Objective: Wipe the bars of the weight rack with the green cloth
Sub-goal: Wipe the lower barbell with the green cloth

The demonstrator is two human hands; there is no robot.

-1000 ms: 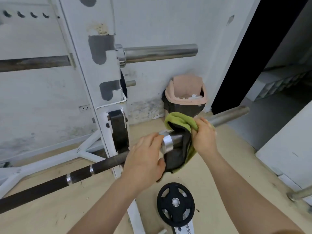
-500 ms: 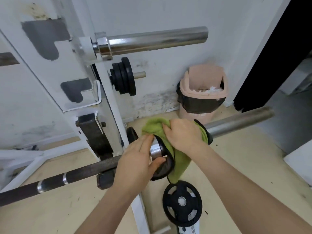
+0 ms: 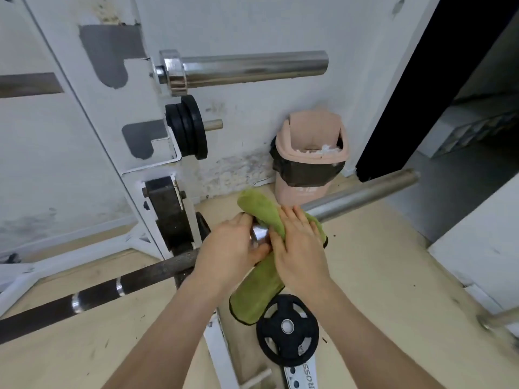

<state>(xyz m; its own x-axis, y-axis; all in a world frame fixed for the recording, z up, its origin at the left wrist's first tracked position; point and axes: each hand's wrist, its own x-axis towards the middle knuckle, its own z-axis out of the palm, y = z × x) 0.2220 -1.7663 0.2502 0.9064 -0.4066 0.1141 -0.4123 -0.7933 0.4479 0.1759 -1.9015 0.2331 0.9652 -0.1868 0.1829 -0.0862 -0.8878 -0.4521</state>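
The green cloth (image 3: pixel 259 287) is draped over the lower barbell (image 3: pixel 362 195) where its steel sleeve meets the dark shaft. My right hand (image 3: pixel 299 249) lies on top of the cloth and wraps it round the bar. My left hand (image 3: pixel 231 249) grips the bar at the shiny collar (image 3: pixel 259 235), just left of the cloth. The dark knurled shaft (image 3: pixel 98 293) runs down to the left. A second chrome bar (image 3: pixel 252 67) sits higher on the white rack upright (image 3: pixel 118 113).
A pink bin (image 3: pixel 310 161) with a black liner stands against the wall behind the bar. A black weight plate (image 3: pixel 288 329) lies on the floor below the cloth. Small black plates (image 3: pixel 188 127) hang on a rack peg. A dark doorway (image 3: pixel 438 80) opens at right.
The view has drawn closer and tilted. The cloth hangs longer below the bar and now shows its green side. My right hand has shifted over the top of it; my left stays on the collar.
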